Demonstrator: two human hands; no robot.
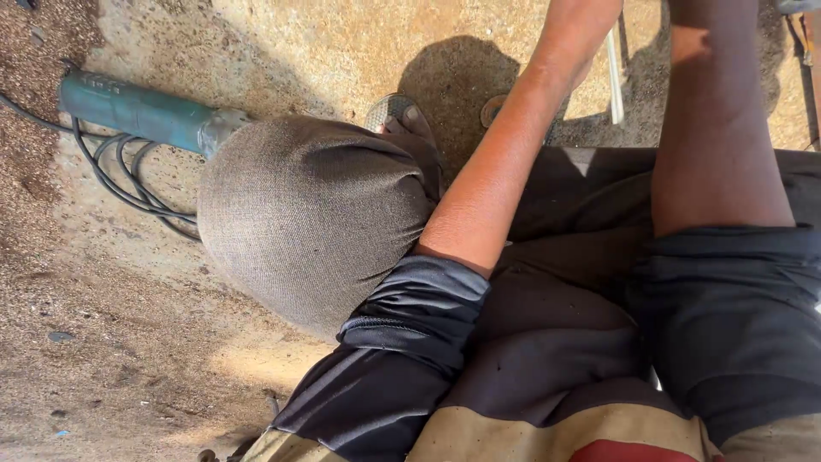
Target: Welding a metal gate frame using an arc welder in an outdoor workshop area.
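Angle grinder (141, 114) on the sandy ground (128, 342), left of your knee (308, 214).

Its long axis runs left to right, head tucked behind the knee, black cable (128, 184) looped beside it. It likely handles heavy and rigid; grip the green barrel. Both your hands reach beyond the picture's top edge, so I cannot tell their state.
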